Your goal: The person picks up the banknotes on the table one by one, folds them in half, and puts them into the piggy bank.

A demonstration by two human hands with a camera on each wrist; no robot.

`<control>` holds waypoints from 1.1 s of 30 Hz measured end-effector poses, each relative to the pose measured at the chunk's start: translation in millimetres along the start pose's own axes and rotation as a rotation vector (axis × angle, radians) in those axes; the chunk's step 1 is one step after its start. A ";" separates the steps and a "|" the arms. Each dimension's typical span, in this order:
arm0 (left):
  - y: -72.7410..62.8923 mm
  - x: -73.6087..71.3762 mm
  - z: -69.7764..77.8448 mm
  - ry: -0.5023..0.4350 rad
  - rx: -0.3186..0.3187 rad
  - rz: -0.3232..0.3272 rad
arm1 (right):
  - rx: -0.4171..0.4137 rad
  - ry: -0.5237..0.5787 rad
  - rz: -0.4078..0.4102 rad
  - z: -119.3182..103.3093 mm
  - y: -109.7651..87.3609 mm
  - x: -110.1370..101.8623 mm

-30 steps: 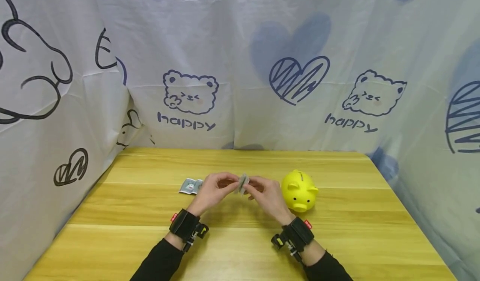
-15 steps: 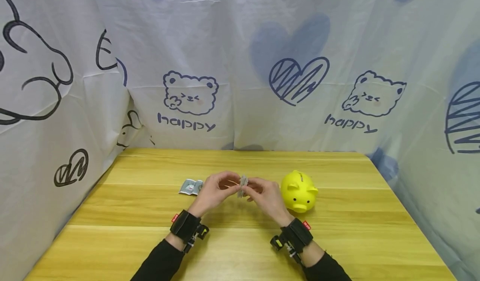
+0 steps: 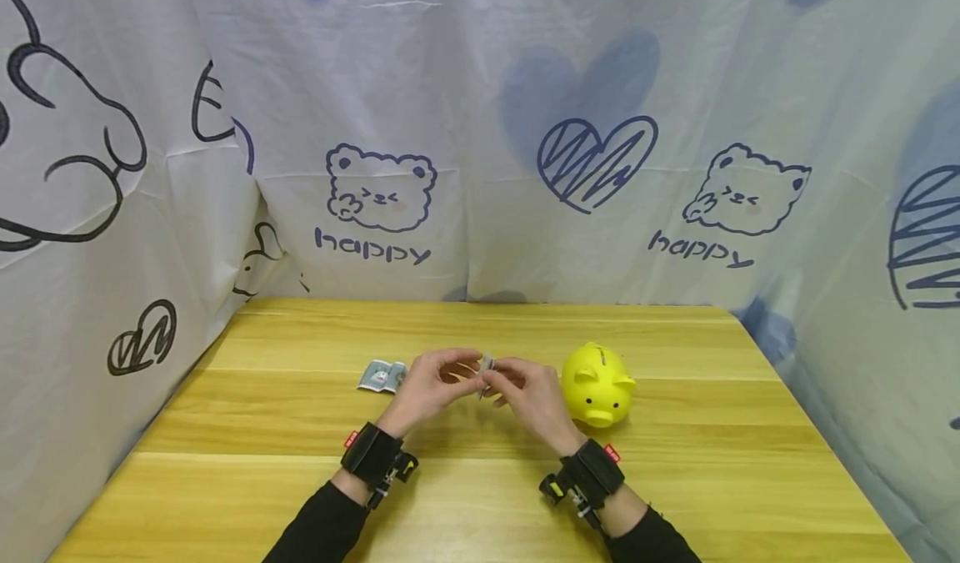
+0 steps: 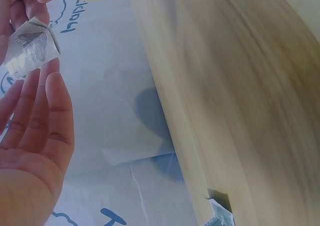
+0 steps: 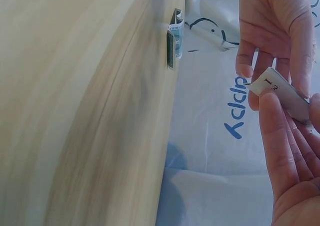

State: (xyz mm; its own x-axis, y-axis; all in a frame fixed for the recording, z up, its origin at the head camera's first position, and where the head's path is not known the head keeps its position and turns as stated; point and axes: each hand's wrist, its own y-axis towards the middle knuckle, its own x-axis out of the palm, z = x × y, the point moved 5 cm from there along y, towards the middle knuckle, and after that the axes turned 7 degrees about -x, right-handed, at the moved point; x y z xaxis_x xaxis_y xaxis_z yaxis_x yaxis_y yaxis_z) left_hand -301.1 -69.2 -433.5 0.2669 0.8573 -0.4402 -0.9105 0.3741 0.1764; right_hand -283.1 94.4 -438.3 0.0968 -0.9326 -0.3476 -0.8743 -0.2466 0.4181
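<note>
Held up between my two hands is a small folded banknote (image 3: 487, 363), with a printed "1" showing on it in the right wrist view. My left hand (image 3: 427, 388) pinches it from the left between thumb and fingers. From the other side, my right hand (image 3: 536, 392) grips the folded banknote (image 5: 282, 95) with thumb and fingertips. The fingers cover much of it in the head view. Left of my left hand, a second, creased banknote (image 3: 382, 375) lies on the table, partly hidden by that hand. A yellow piggy bank (image 3: 597, 385) stands right beside my right hand.
The wooden table (image 3: 480, 496) runs back to a hanging white cloth (image 3: 480, 129) with printed bears and hearts. More of this cloth hangs along the left and right sides. The slot on the piggy bank's back faces up.
The folded banknote has turned between the fingertips, and less of it shows now in the head view. My hands have hardly shifted; the piggy bank and the other banknote stay in place.
</note>
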 end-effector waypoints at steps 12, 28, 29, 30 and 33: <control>-0.7 3.5 1.0 -0.009 0.010 -0.006 | -0.027 0.017 0.007 0.6 -1.0 -1.6; 0.6 5.6 0.4 0.010 0.012 0.001 | -0.027 0.017 0.036 1.5 -1.5 -2.5; 0.7 5.8 0.0 0.010 0.011 -0.002 | -0.016 0.016 0.040 -1.8 -1.9 -2.7; 0.4 6.0 -0.1 0.012 0.015 -0.005 | -0.006 0.017 0.041 -6.0 -2.4 -3.2; -0.5 6.2 0.0 0.020 0.019 -0.005 | 0.018 0.026 0.045 -10.4 -2.6 -3.8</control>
State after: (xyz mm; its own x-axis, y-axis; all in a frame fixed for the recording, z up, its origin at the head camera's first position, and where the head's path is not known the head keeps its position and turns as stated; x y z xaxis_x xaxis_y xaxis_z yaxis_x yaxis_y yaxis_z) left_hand -299.0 -64.0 -436.3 0.2647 0.8482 -0.4587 -0.9029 0.3851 0.1910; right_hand -276.3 95.8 -429.3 0.0693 -0.9492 -0.3071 -0.8866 -0.1998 0.4173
